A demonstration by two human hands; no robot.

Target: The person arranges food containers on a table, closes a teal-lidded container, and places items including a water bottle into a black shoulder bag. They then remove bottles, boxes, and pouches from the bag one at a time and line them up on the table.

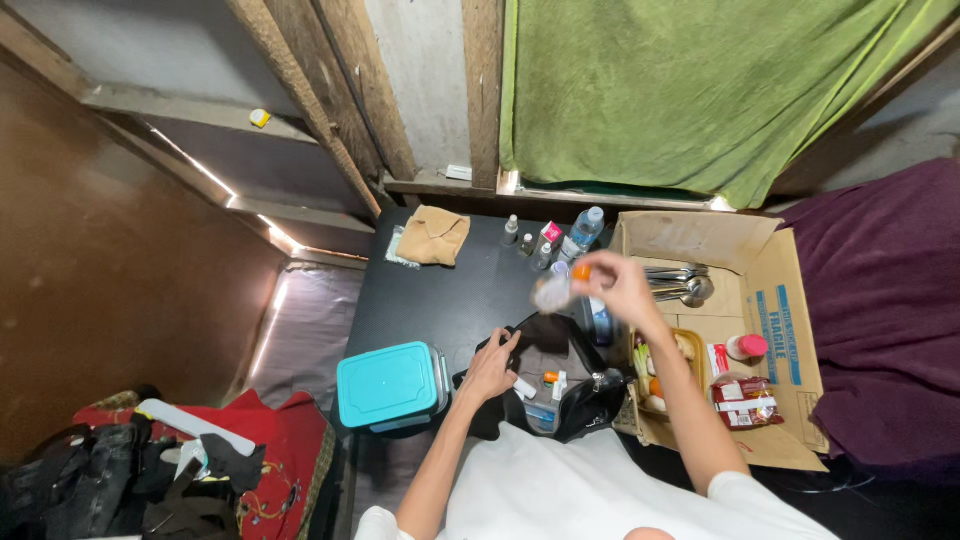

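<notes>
Dark clothing (90, 480) lies heaped at the far left on a red cloth (290, 440), seen from above by a head-worn camera. Beside it stands a black table (420, 290). At the table's near left edge sits a food container with a teal lid (388, 383). At the table's far edge rests a folded tan cloth (434, 235), well apart from both hands.

Near the middle, the person's left hand (492, 365) is spread, fingers resting on the left rim of an open black pouch (560, 385) that lies at the table's near edge. Small tubes and packets, one with an orange cap, show inside the pouch, just right of that hand.

Above the pouch, the right hand (618, 285) is raised and pinches a small pale bottle with an orange cap (556, 290). The bottle is blurred and hangs over the table just beyond the pouch, above and to the right of the left hand and well clear of it.

Behind the raised hand, several small bottles (535, 240) and a clear water bottle (582, 232) stand in a cluster at the table's back edge.

To the right sits an open cardboard box (760, 300) holding metal spoons (680, 285), a jar with a pink lid (748, 347) and a red packet (745, 402). A purple blanket (890, 300) fills the far right, and a green cloth (700, 90) hangs above.
</notes>
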